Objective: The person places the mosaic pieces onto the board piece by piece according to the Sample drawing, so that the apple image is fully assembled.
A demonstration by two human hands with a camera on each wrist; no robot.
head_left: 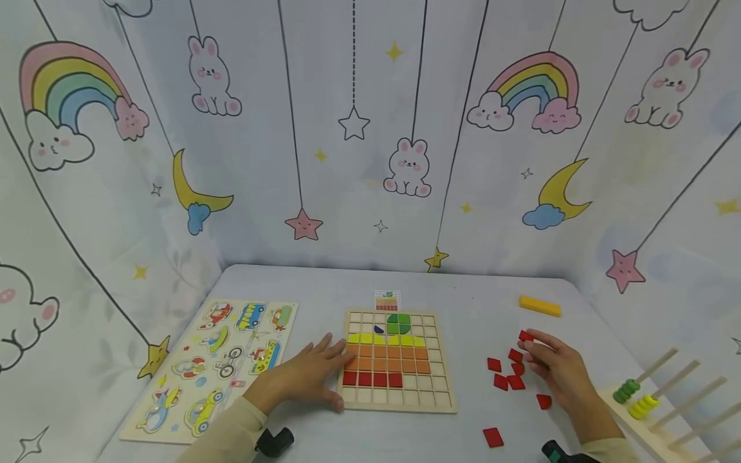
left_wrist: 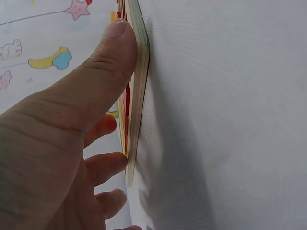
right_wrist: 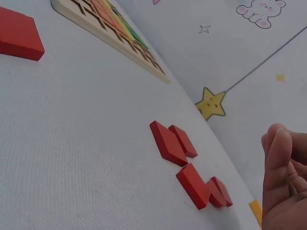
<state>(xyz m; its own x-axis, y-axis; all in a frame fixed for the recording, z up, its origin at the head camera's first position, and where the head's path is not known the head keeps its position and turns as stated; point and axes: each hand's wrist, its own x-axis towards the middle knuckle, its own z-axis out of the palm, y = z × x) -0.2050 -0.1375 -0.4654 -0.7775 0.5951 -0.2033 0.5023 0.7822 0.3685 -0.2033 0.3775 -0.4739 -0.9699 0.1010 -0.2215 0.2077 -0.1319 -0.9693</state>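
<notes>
A wooden grid board (head_left: 428, 402) lies mid-table, with rows of yellow, orange and red pieces, green quarter-round pieces and a small dark blue piece in its cells. My left hand (head_left: 307, 373) rests at the board's left edge, fingers spread; in the left wrist view the thumb (left_wrist: 108, 57) lies against the board's side (left_wrist: 139, 96). To the right, my right hand (head_left: 558, 366) pinches a red tile (head_left: 525, 335) between thumb and fingertips, above several loose red tiles (head_left: 500, 382). In the right wrist view the tile is hidden behind the fingers (right_wrist: 278, 153).
A small picture card (head_left: 388, 299) lies behind the board. On the left is a vehicle puzzle board (head_left: 173, 427). A yellow bar (head_left: 540, 306) lies at the back right, and a wooden peg rack with beads (head_left: 642, 406) stands at the right edge. One red tile (head_left: 493, 438) lies near the front.
</notes>
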